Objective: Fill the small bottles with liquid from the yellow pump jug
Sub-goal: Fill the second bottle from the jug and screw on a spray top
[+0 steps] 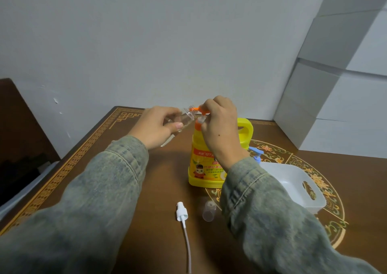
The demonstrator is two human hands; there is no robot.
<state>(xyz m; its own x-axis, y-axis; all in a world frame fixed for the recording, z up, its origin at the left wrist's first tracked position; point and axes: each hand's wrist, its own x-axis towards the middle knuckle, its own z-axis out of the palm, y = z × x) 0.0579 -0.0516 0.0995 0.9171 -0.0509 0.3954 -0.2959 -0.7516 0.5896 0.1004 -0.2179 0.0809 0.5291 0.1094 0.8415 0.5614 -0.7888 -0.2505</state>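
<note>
Partly, right hand (219, 127) hides orange pump (199, 110); bottle (186, 119) faint.

A clear small bottle (185, 119), uncapped, is tilted with its threaded mouth at the orange pump spout (195, 109) of the yellow jug (206, 164), which stands upright on the tabletop (159, 190).

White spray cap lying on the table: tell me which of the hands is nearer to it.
Neither clearly. Both hands are raised beyond the white spray cap: the left hand holds the clear bottle, and the right hand is on the orange pump.
</note>
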